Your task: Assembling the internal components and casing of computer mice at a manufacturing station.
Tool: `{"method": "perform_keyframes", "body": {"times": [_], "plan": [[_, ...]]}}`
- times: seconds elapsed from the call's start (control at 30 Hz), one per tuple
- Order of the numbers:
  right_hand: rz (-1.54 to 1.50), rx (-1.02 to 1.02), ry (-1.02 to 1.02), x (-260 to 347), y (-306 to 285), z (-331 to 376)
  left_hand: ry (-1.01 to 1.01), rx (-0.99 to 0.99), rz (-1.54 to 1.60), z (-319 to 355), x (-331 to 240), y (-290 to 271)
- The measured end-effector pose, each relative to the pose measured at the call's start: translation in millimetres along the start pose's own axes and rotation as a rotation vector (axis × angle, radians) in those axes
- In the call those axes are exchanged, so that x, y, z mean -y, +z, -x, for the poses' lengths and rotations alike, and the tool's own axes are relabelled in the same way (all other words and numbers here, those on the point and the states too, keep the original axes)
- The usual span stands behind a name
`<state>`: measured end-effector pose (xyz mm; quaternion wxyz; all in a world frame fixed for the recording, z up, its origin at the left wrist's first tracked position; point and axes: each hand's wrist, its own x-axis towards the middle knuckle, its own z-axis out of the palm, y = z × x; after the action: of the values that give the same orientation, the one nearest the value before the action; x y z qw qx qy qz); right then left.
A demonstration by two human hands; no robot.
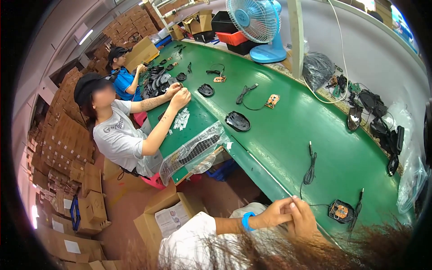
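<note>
The open mouse base (340, 210) with its orange board lay on the green surface (288, 135), just right of the hands (290, 215), which were clasped together, empty. Cables (309, 168), black shells (237, 121) and a blue fan (261, 27) stood beyond; two co-workers sat left, beside stacked cartons (63, 139).

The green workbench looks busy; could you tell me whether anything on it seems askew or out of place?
One thing stands out: the clear plastic bag lies askew over the near edge of the green workbench, partly hanging off. The open mouse base with its black cable lies loose near the person's clasped hands.
</note>
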<state>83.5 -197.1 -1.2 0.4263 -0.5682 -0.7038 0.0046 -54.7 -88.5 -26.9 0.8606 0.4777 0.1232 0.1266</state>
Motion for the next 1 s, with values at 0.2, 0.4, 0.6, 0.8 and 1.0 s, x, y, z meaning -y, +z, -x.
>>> {"method": "perform_keyframes", "body": {"times": [0.2,0.4,0.6,0.8,1.0], "plan": [[0.024,-0.020,0.035,0,-15,-11,0.078,0.026,0.115,11,-3,-16],[-0.025,0.006,0.036,-2,-16,-13,0.086,0.026,0.079,12,-17,-14],[-0.051,0.023,0.009,-3,-19,-15,0.488,-0.065,-1.009,-2,-88,-55],[-0.080,0.082,-0.019,-1,-14,-12,0.476,-0.539,-1.663,-49,-166,-178],[-0.077,0.098,0.012,-2,-13,-13,0.226,-0.785,-1.813,-77,-175,-212]]}}
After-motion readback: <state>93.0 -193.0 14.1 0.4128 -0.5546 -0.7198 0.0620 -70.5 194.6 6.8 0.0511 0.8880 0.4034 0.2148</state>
